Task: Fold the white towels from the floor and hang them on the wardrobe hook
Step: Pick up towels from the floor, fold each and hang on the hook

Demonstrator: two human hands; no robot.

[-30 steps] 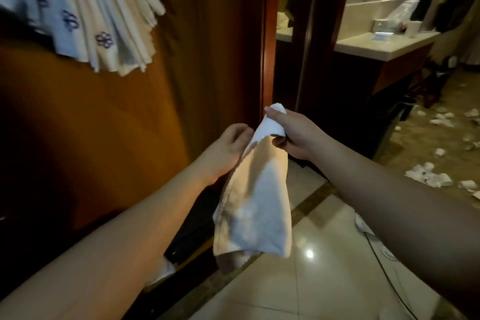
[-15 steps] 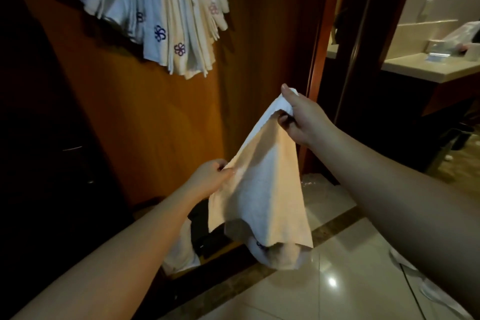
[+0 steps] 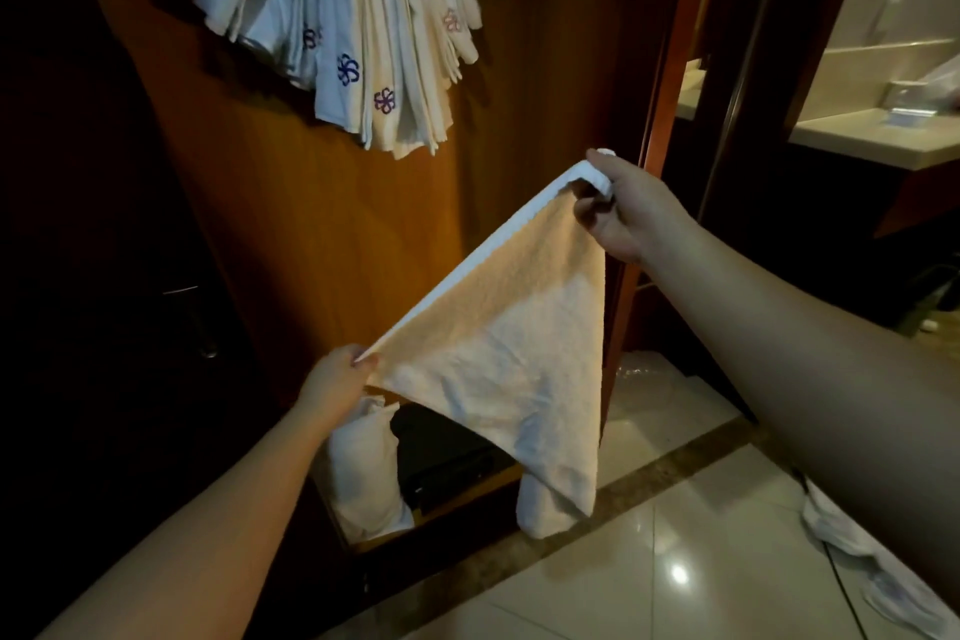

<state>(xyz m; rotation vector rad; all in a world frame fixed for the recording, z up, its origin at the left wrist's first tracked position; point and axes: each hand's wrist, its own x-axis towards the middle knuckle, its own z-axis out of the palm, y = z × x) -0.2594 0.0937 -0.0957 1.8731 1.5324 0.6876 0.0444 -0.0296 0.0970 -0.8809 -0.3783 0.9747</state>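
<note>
Right grip [image 3: 631, 208] pinches towel [image 3: 509, 359] top corner, left grip [image 3: 332, 387] pinches lower corner; cloth hangs between. Hung towels [image 3: 353, 31] on wardrobe panel [image 3: 322, 234] above; floor [image 3: 675, 577] below.

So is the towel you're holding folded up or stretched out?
Stretched out. The white towel hangs as one sheet, its top edge pulled taut between the left hand and the higher right hand.
</note>
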